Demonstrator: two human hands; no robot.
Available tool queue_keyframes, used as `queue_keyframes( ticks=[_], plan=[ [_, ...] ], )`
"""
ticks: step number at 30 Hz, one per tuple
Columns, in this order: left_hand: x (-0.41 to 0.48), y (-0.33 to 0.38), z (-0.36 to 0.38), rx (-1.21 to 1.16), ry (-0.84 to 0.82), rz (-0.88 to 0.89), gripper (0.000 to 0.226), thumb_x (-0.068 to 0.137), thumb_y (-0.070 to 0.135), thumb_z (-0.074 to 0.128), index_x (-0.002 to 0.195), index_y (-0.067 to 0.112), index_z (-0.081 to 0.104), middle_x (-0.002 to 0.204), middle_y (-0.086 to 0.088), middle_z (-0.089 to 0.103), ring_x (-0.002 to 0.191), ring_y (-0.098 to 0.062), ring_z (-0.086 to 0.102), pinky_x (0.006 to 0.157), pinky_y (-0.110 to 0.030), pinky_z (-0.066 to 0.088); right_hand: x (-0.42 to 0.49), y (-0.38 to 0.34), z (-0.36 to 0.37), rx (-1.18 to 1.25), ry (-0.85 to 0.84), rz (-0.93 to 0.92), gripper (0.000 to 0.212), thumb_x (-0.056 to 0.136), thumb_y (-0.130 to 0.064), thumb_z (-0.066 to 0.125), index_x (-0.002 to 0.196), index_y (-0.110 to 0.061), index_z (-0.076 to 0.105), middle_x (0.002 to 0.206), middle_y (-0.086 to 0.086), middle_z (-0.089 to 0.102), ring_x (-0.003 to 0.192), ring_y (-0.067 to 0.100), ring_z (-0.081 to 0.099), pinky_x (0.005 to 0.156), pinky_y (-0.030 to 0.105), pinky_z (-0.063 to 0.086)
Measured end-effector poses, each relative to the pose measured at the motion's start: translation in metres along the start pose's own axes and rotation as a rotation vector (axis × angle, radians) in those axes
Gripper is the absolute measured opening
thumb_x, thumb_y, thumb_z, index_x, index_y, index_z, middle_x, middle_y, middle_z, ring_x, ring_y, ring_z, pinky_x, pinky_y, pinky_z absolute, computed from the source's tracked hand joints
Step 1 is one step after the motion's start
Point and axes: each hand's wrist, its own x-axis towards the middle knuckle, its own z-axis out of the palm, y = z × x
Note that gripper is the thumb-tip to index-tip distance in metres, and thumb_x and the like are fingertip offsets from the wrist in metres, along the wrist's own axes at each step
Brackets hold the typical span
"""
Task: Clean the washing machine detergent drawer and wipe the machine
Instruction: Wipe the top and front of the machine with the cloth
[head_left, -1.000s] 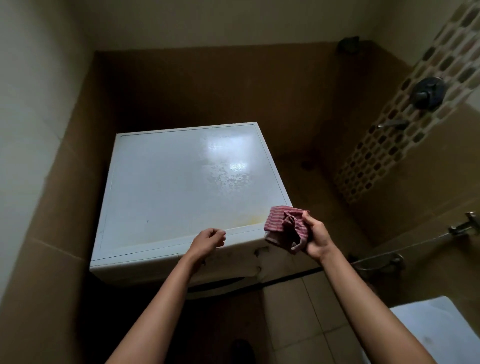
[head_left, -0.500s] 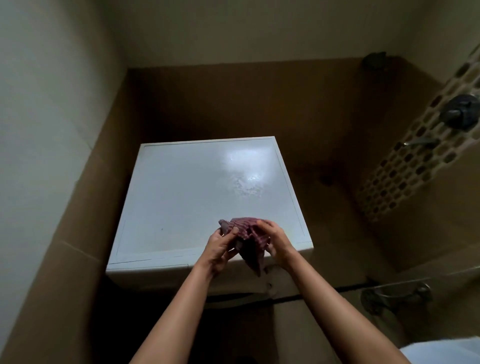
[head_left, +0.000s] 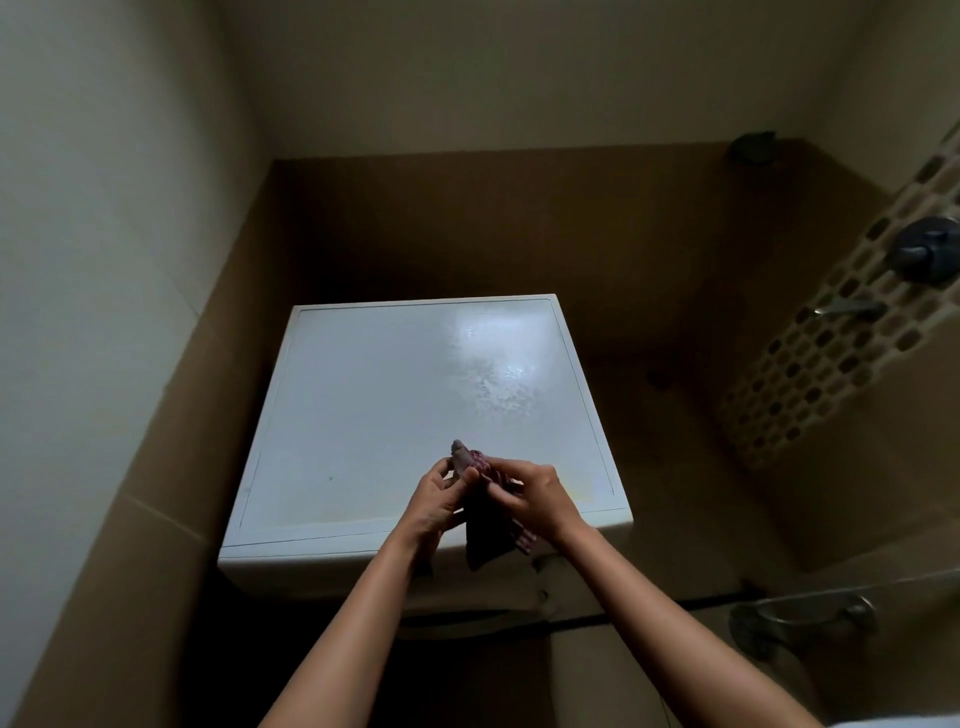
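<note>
Brown tiled walls (head_left: 519, 223) enclose a narrow corner, with pale painted wall above them. A white washing machine (head_left: 395, 415) stands against the far and left walls. Its flat top faces the camera, and a patch of glare and mottled marks shows toward the far right of the lid. The machine's front face is in deep shadow below the near edge, so the detergent drawer cannot be made out.

On the right wall a mosaic tile strip (head_left: 831, 353) runs diagonally. It carries a dark round shower valve (head_left: 924, 249) with a metal spout (head_left: 841, 309) just below it.

Two bare forearms reach in from the near edge and meet over the near right part of the machine's top. The left hand (head_left: 434, 506) and the right hand (head_left: 540, 501) are close together, both holding a reddish striped cloth (head_left: 485, 535) between them. The left fingers (head_left: 441, 475) are curled round the cloth's upper end, where a bunched tip sticks up above the hand. The right fingers (head_left: 511, 470) are bent over and pinch the same upper part from the other side. The rest of the cloth hangs down between the wrists, past the machine's near edge.

A metal ring fitting (head_left: 810, 618) is fixed low on the near right wall. A small dark object (head_left: 753, 143) sits on the ledge at the far right corner, too dim to identify.
</note>
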Motion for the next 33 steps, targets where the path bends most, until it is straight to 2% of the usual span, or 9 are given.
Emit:
queue_keyframes(
  ticks=[3, 6, 13, 17, 22, 26, 28, 30, 33],
  plan=[
    [0.0, 0.004, -0.005, 0.004, 0.039, 0.005, 0.022, 0.093, 0.021, 0.059, 0.115, 0.017, 0.058, 0.106, -0.001, 0.07, 0.097, -0.015, 0.067, 0.073, -0.026, 0.052, 0.006, -0.005, -0.002, 0.091, 0.138, 0.115, 0.023, 0.091, -0.012, 0.056, 0.108, -0.013, 0.072, 0.096, 0.005, 0.073, 0.085, 0.011, 0.067, 0.074, 0.023, 0.056],
    [0.0, 0.011, -0.014, -0.023, 0.098, 0.027, 0.02, 0.093, 0.018, 0.06, 0.112, 0.017, 0.058, 0.108, -0.001, 0.069, 0.098, -0.017, 0.066, 0.072, -0.027, 0.052, 0.014, -0.01, -0.011, 0.249, 0.236, 0.251, 0.02, 0.093, -0.019, 0.054, 0.091, -0.014, 0.073, 0.081, 0.009, 0.07, 0.073, 0.014, 0.06, 0.057, 0.022, 0.045],
    [0.003, 0.028, -0.034, 0.026, 0.25, 0.079, 0.015, 0.089, 0.01, 0.065, 0.098, 0.015, 0.054, 0.098, -0.004, 0.069, 0.088, -0.018, 0.064, 0.069, -0.03, 0.051, 0.035, -0.018, -0.034, 0.364, 0.443, 0.404, 0.026, 0.088, -0.026, 0.056, 0.066, -0.029, 0.069, 0.08, 0.006, 0.07, 0.089, 0.029, 0.065, 0.074, 0.048, 0.055],
    [0.008, 0.033, -0.025, 0.234, 0.428, 0.185, 0.036, 0.077, 0.014, 0.079, 0.103, 0.014, 0.055, 0.099, -0.008, 0.07, 0.086, -0.017, 0.067, 0.077, -0.035, 0.056, 0.033, -0.037, -0.022, 0.25, 0.328, 0.282, 0.022, 0.091, -0.019, 0.052, 0.093, -0.022, 0.073, 0.084, 0.003, 0.072, 0.083, 0.022, 0.067, 0.069, 0.038, 0.056],
    [0.004, 0.042, 0.001, 0.384, 0.365, 0.292, 0.032, 0.079, 0.021, 0.077, 0.107, 0.021, 0.061, 0.096, 0.001, 0.071, 0.089, -0.007, 0.067, 0.079, -0.025, 0.056, 0.031, -0.06, 0.001, 0.071, 0.254, 0.073, 0.028, 0.094, -0.014, 0.05, 0.112, -0.02, 0.071, 0.085, 0.0, 0.073, 0.065, -0.001, 0.061, 0.057, 0.008, 0.04],
    [0.005, 0.044, 0.007, 0.285, 0.347, 0.248, 0.024, 0.089, 0.026, 0.064, 0.112, 0.024, 0.057, 0.102, -0.004, 0.073, 0.088, -0.014, 0.07, 0.08, -0.039, 0.059, 0.024, -0.062, 0.006, 0.102, 0.246, 0.006, 0.033, 0.094, -0.011, 0.052, 0.122, -0.025, 0.064, 0.07, -0.002, 0.066, 0.047, -0.003, 0.051, 0.049, 0.009, 0.033],
    [0.003, 0.046, 0.01, 0.188, 0.332, 0.207, 0.026, 0.092, 0.025, 0.06, 0.117, 0.02, 0.055, 0.102, -0.008, 0.072, 0.089, -0.018, 0.071, 0.077, -0.037, 0.059, 0.023, -0.059, 0.006, 0.062, 0.243, -0.028, 0.037, 0.094, -0.013, 0.053, 0.126, -0.031, 0.059, 0.066, 0.002, 0.065, 0.045, 0.0, 0.048, 0.047, 0.012, 0.032],
    [-0.001, 0.048, 0.015, 0.061, 0.29, 0.165, 0.025, 0.096, 0.023, 0.053, 0.119, 0.015, 0.054, 0.105, -0.011, 0.07, 0.094, -0.022, 0.069, 0.076, -0.033, 0.058, 0.021, -0.057, 0.006, 0.023, 0.215, -0.066, 0.042, 0.09, -0.017, 0.06, 0.13, -0.032, 0.056, 0.069, 0.0, 0.066, 0.052, -0.004, 0.053, 0.052, 0.008, 0.034],
    [-0.004, 0.047, 0.017, -0.014, 0.126, 0.126, 0.037, 0.096, 0.034, 0.044, 0.122, 0.012, 0.057, 0.117, -0.011, 0.067, 0.105, -0.021, 0.067, 0.088, -0.038, 0.054, 0.02, -0.054, 0.005, 0.143, 0.185, -0.069, 0.054, 0.077, -0.022, 0.076, 0.128, -0.02, 0.058, 0.099, -0.007, 0.07, 0.088, -0.006, 0.063, 0.078, 0.009, 0.048]
  ],
)
